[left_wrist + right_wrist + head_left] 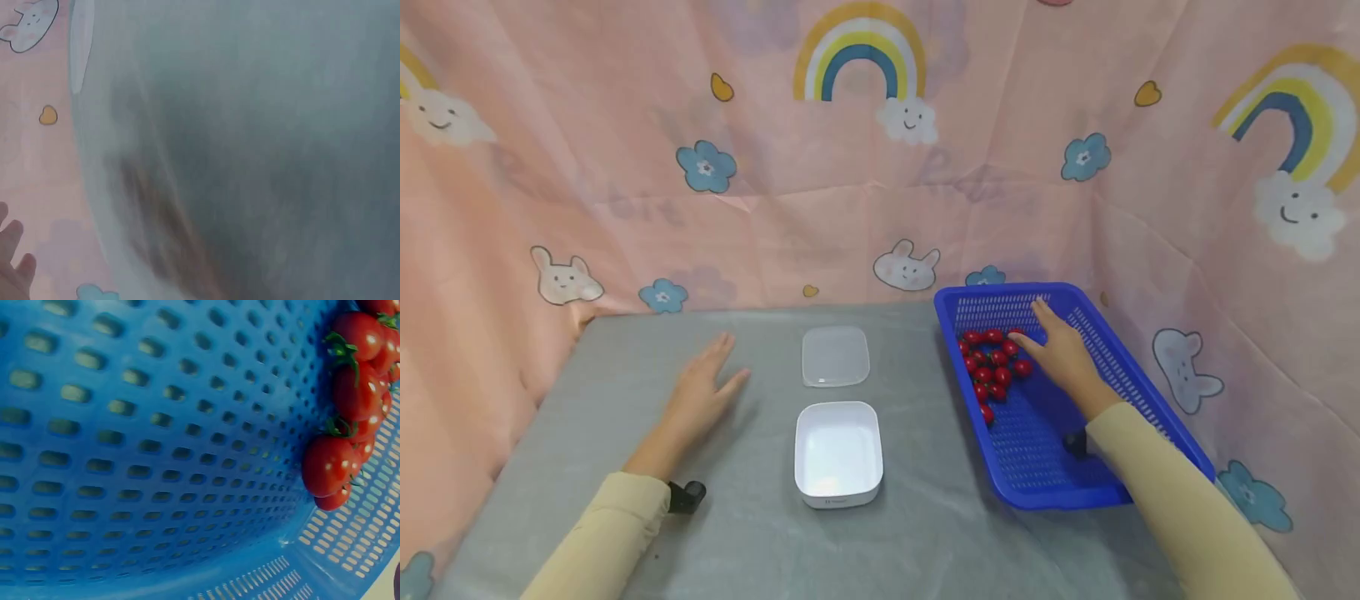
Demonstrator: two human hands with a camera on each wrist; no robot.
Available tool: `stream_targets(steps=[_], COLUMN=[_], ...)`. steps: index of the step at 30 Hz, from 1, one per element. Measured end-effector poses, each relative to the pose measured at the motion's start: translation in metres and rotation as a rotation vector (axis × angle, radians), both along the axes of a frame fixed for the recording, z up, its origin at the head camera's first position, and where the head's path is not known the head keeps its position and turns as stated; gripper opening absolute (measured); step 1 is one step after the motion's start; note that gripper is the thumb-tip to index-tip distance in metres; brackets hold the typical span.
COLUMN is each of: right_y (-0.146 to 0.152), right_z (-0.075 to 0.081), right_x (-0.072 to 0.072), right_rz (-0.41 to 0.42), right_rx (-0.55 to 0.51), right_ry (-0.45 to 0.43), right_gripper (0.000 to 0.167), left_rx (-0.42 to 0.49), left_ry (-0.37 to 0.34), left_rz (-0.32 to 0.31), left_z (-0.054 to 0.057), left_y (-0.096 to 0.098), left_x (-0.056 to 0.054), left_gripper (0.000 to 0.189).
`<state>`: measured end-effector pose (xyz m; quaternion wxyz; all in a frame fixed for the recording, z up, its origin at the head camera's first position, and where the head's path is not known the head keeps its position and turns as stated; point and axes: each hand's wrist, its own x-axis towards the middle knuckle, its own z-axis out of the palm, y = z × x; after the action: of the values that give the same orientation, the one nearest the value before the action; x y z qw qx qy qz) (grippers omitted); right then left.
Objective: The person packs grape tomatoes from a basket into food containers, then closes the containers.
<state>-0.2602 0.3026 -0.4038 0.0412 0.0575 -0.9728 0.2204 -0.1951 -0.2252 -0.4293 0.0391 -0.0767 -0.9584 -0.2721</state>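
Your right hand (1066, 354) is hovering inside the blue basket (1037, 467), gripping nothing — its fingers are extending and its thumb is standing wide of them. Just beside that thumb, the red tomatoes (997, 357) are lying along the basket's left edge, towards its far-left corner; whether the thumb is touching one, you cannot tell.

Your left hand (700, 392) is hanging over the left side of the grey worktop (737, 533), also spread and holding nothing.

Between your hands, the white container (838, 454) is standing open, with what looks like its translucent lid (835, 357) lying just beyond, nearer the worktop's far edge. The basket is occupying the worktop's right side.

You are probably only starting: the container is standing uncovered, but no tomato is lying in it — all the moving of tomatoes seems to be remaining.
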Motion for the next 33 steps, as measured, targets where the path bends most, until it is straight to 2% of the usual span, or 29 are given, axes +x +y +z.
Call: stream_targets(steps=[4,12,21,25,30,33], right_y=[0.002,0.004,0.008,0.008,0.008,0.009], right_z=[0.000,-0.001,-0.007,-0.007,-0.006,-0.005], right_x=[0.001,-0.001,-0.002,-0.001,0.001,0.001], right_rz=[-0.030,-0.131,-0.230,-0.258,-0.284,-0.279], right_rx=[-0.049,-0.167,-0.412,-0.441,-0.473,-0.485], right_ry=[0.017,-0.075,-0.148,-0.193,-0.205,-0.208], right_gripper=[0.082,0.078,0.079,0.077,0.074,0.071], left_rx=[0.064,0.213,0.265,0.281,0.334,0.382], left_ry=[-0.039,-0.104,-0.143,-0.177,-0.242,-0.246], left_rz=[-0.006,0.002,0.010,0.033,0.060,0.055], left_z=[-0.002,-0.007,-0.013,-0.012,-0.014,-0.017], left_y=[0.008,0.018,0.026,0.031,0.036,0.039], left_x=[0.003,0.005,0.012,0.014,0.016,0.018], left_gripper=[0.068,0.064,0.060,0.059,0.060,0.057])
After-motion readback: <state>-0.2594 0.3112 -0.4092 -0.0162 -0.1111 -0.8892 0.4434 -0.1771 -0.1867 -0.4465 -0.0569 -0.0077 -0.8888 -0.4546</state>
